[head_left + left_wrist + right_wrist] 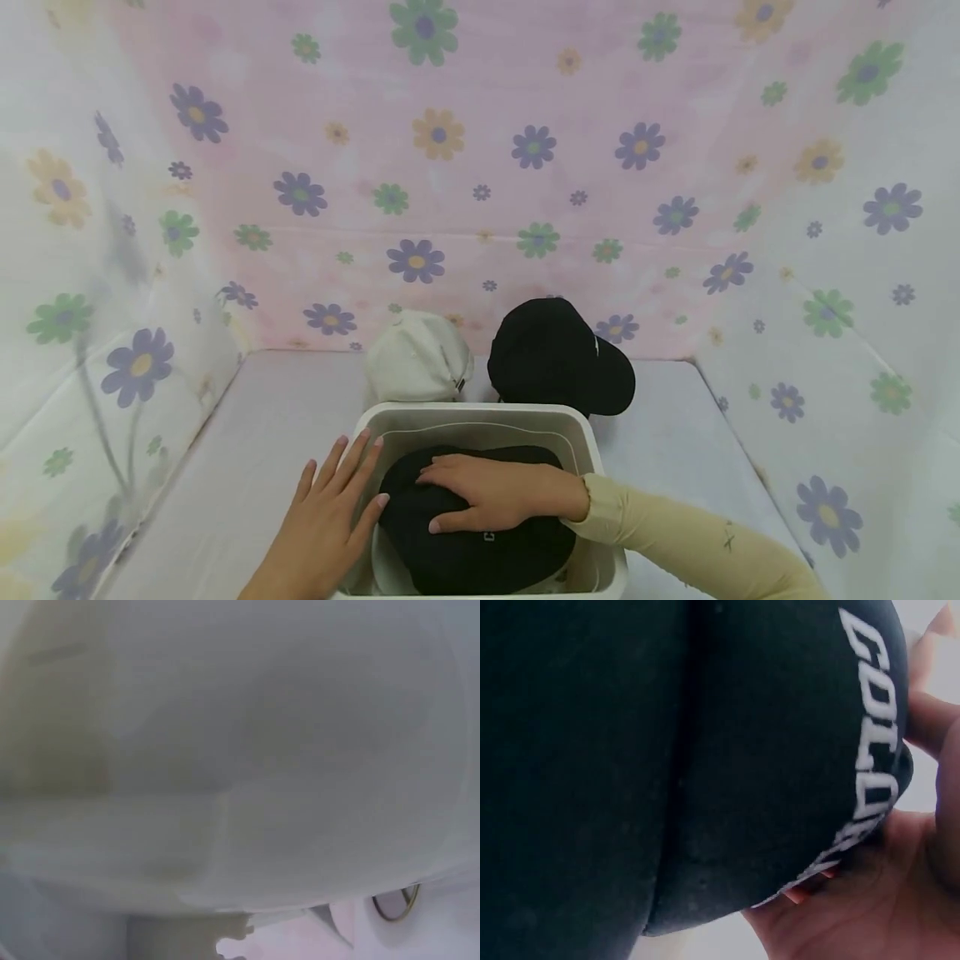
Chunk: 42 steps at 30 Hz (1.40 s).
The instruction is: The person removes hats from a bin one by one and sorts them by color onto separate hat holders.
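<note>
A black cap (487, 567) lies inside a white plastic bin (480, 408). On top of this cap rests my right hand (491, 492), fingers extended to the left and thumb apart. White lettering shows on the black fabric of the cap (765, 765) in the right wrist view, with the palm of my right hand (870, 900) alongside. My left hand (326, 508) is at the bin's left rim, its fingers straight and spread. A pale, blurred surface, probably the bin wall (262, 750), fills most of the left wrist view.
Behind the bin stand a cream-white cap (412, 358) on the left and another black cap (551, 358), its brim to the right. Flower-patterned cloth (480, 167) walls in the white tabletop (255, 433) at the back and both sides.
</note>
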Each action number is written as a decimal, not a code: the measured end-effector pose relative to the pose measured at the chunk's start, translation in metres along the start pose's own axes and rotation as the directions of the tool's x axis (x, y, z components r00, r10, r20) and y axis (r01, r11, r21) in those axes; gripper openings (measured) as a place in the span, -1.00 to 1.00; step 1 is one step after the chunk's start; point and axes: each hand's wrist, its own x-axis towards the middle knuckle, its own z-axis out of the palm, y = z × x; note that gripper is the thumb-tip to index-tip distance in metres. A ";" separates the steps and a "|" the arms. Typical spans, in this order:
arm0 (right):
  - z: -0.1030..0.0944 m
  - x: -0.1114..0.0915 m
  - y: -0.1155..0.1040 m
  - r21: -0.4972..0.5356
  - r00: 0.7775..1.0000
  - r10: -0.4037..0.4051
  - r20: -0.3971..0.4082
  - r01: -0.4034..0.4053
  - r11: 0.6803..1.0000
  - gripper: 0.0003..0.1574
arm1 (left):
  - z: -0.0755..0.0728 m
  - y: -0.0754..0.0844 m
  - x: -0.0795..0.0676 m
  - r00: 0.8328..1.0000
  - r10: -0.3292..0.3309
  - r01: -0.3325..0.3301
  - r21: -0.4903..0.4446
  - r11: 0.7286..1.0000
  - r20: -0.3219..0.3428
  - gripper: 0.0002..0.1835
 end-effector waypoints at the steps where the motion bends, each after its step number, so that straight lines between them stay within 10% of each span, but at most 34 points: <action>1: 0.000 0.001 0.000 -0.021 0.999 -0.030 -0.018 0.029 0.999 -0.29 | 0.000 0.000 0.000 1.000 0.002 -0.002 0.001 1.000 -0.002 -0.31; 23: 0.003 0.002 -0.007 -0.170 0.989 0.053 -0.141 -0.077 0.982 -0.47 | -0.003 0.002 0.006 0.999 -0.029 0.030 -0.054 0.998 0.018 -0.27; 42: -0.015 -0.021 0.003 -0.075 0.981 -0.048 -0.188 0.034 0.997 -0.49 | 0.001 -0.001 0.003 0.999 -0.044 0.045 -0.084 0.995 0.012 -0.30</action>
